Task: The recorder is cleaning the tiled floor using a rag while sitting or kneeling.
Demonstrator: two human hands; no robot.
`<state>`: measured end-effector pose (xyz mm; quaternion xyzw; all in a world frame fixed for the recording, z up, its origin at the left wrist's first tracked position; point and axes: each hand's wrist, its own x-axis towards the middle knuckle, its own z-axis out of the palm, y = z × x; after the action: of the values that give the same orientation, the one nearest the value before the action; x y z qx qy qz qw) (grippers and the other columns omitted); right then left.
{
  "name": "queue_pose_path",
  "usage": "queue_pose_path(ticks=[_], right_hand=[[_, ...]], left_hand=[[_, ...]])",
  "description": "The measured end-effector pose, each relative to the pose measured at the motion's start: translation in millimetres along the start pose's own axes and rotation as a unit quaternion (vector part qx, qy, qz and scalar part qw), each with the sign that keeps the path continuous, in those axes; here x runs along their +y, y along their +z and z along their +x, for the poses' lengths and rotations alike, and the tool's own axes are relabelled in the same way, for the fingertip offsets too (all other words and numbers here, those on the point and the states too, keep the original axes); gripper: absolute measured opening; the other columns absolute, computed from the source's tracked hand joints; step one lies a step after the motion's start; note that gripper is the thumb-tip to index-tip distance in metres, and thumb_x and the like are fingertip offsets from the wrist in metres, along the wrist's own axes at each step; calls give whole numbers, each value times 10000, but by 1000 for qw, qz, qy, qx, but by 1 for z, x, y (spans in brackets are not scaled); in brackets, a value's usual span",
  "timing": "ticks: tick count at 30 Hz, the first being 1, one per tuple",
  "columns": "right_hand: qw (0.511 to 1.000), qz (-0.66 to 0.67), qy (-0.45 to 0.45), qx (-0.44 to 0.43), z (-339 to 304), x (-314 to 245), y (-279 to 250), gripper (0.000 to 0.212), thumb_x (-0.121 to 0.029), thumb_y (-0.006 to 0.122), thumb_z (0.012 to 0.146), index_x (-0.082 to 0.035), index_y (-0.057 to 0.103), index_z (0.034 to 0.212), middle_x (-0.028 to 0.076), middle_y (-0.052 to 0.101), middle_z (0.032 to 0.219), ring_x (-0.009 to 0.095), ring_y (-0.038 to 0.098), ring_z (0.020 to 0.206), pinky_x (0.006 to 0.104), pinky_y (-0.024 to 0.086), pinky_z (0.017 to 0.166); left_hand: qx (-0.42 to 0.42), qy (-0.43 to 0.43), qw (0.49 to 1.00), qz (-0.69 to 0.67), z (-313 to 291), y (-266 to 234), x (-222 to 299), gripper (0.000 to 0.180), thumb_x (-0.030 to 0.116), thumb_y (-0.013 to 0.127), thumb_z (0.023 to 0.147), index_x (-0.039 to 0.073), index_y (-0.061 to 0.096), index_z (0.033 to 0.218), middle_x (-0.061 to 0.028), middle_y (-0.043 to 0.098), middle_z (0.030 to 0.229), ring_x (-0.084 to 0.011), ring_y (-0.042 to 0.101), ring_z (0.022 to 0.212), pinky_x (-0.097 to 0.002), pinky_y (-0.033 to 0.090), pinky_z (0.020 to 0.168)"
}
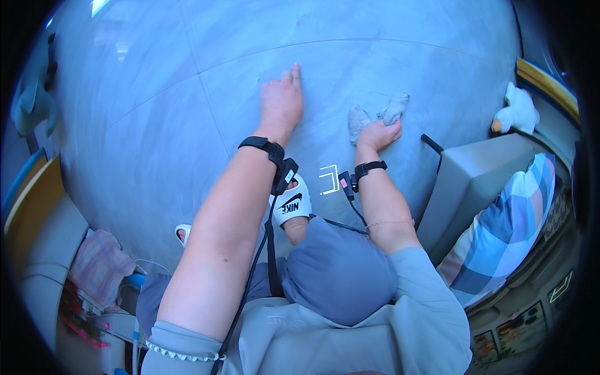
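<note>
My left hand (282,100) is over the grey floor (237,69), with one or two fingers stretched forward and the others partly curled under. Nothing shows in it; whether its fingertips touch the floor I cannot tell. To its right, my right hand (379,134) is closed on a crumpled light-grey cloth (394,108). One bunched part of the cloth sticks out past the fingers, and another lies on the left of the hand. Whether these are one piece or two is hidden by the hand. Both wrists wear black straps with small boxes and cables.
My foot in a white slipper (294,201) is between my forearms. At right stand a grey padded seat (478,181) and a checked cushion (506,228), with a white plush toy (519,109) beyond. A checked cloth (100,265) hangs at lower left; a grey-green toy (36,107) sits far left.
</note>
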<state>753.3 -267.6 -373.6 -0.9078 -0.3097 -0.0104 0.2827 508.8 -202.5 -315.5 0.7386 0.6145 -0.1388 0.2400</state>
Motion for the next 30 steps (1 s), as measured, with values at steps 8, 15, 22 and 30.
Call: queue_pose_path(ticks=[8,15,22,30], right_hand=[[980,-6,-192,-57,52,4,23,534,-55,533,887,38,530,1413,253,415,1528,434,387,1415,505,316,1207],[896,-99,-428,-62,137,-82,84,529,-135,535,864,-32,603,1378,147,552,1478,374,402,1436,487,264,1237],[675,150,-660,-294,-101,-216,103,574,24,570,783,-134,663,1327,108,582,1456,433,467,1390,498,373,1183],[544,279,-640,-465,-243,-205,57,370,-4,622,821,-149,751,1136,86,671,1332,334,599,1267,404,519,1042]], left_hand=[[-31,152,985,78,-69,36,-6,652,101,498,953,110,371,1592,-82,642,1110,-250,662,988,-423,489,885],[23,-73,997,20,-177,79,-122,738,80,557,892,46,334,1595,-128,647,1128,-311,665,891,-430,514,824],[59,-264,962,-30,-257,105,-169,788,110,592,856,-40,312,1578,-174,647,1183,-340,685,911,-465,537,788],[-47,-323,936,-135,-249,100,-123,822,110,591,844,-88,265,1571,-220,625,1197,-355,694,933,-472,548,833]])
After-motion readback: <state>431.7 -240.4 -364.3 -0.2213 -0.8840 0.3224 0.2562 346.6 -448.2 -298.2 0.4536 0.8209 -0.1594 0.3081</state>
